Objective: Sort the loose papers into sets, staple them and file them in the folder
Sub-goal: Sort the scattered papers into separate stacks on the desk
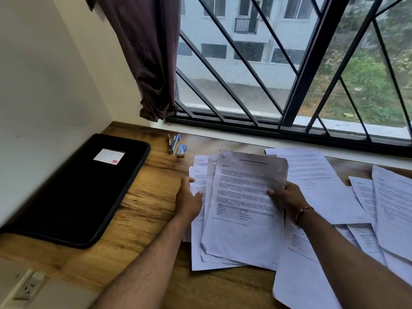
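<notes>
The left hand (189, 198) curled round the edge of a fanned sheaf of white printed sheets (236, 237); the right hand (288, 197) pinched its crumpled top sheet (249, 175). The flat black round-cornered folder (84, 192) lay apart on the grained wooden surface (147, 197).

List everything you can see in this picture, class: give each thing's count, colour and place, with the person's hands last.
Desk: one, brown wood, under everything.
Folder: one, black with a white label, left on the desk.
Stapler: one, blue, near the window sill.
Box: one, small, blue and white, beside the stapler.
Stack: one, fanned white printed sheets, middle, in both hands.
Papers: many, white, spread on the right.
Curtain: one, maroon, hanging top left.
Bars: several, black, across the window.
Socket: one, white, bottom left.
Bracelet: one, thin, right wrist.
Left hand: grips the stack's left edge.
Right hand: grips its right edge.
</notes>
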